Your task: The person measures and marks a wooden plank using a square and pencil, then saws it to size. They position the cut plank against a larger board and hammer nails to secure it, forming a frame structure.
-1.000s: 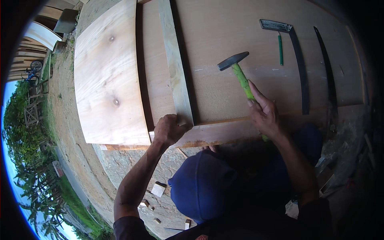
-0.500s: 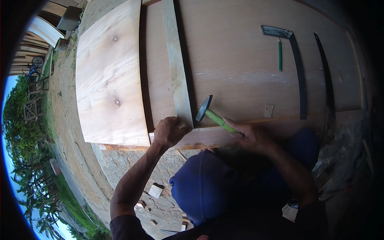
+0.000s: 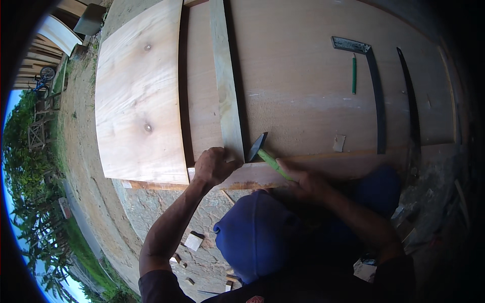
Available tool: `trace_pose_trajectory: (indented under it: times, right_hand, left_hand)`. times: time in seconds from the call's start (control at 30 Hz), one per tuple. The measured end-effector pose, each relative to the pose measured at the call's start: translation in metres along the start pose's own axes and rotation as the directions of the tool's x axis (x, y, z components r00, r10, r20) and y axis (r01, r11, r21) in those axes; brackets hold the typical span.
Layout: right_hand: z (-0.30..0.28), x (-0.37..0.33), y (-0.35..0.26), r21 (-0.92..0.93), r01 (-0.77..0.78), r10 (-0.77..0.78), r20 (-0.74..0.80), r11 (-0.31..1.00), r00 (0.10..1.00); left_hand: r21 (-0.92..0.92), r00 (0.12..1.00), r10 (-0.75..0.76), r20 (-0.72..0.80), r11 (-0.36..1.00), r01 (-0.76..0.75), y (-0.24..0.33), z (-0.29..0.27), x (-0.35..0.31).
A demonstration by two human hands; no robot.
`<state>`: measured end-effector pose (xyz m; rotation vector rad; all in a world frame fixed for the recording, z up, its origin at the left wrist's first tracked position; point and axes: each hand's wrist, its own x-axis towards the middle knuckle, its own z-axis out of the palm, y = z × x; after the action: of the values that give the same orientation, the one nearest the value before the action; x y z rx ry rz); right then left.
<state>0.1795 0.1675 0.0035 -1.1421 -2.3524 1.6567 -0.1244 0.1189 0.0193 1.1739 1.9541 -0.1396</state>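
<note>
Batten (image 3: 226,86) ran across the panel (image 3: 298,76), right of the plywood (image 3: 139,91). I had the left hand (image 3: 214,166) pinching its near end, right hand (image 3: 305,183) wrapped around the hammer (image 3: 271,160), hammerhead just beside the batten.

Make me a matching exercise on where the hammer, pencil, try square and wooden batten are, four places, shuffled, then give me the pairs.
Things:
1. hammer
2. pencil
3. try square
4. wooden batten

Places:
A. between the pencil and the long dark tapering blade
B. near end held by the left hand
C. gripped in the right hand
D. just left of the try square's long arm

Pairs: 1-C, 2-D, 3-A, 4-B
</note>
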Motion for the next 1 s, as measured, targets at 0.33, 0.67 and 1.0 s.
trace_pose_trajectory:
  times: [0.33,0.67,1.0]
  right_hand:
    - [-0.013,0.047,-0.062,0.101,0.240,-0.202,-0.293,0.966,0.935]
    - [0.030,0.116,-0.130,-0.245,0.473,-0.519,-0.180,0.846,0.836]
    - [0.024,0.117,-0.137,-0.338,0.413,-0.477,-0.132,0.846,0.869]
  left_hand:
    - [-0.083,0.969,0.045,-0.243,0.994,-0.067,-0.012,-0.004,-0.014]
    - [-0.854,0.905,0.126,-0.406,0.300,-0.424,0.007,-0.013,-0.021]
    - [-0.941,0.881,0.341,-0.329,-0.037,-0.337,-0.038,0.025,-0.032]
